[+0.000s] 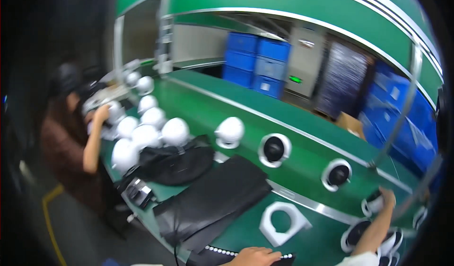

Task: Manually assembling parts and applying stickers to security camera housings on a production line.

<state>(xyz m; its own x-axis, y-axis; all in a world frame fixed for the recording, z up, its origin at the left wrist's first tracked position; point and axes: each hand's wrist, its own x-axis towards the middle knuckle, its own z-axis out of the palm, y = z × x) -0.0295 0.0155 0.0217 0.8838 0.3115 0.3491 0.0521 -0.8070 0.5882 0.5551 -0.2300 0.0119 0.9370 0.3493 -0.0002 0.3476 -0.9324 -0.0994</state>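
Observation:
Stretched out to the far right, my right hand has its fingers closed on the edge of a white housing with a black face, on the green bench. At the lower edge, my left hand lies flat over a black strip carrying a row of small white round pieces; its fingers point right and are partly cut off by the frame. Just beyond it rests a white frame with a round hole. More black-faced white housings crowd beside my right forearm.
A black mat and a crumpled black cloth cover the bench's middle left. Several white domes cluster behind them. Another person works at the left end. Blue crates stand beyond, and a metal post rises at right.

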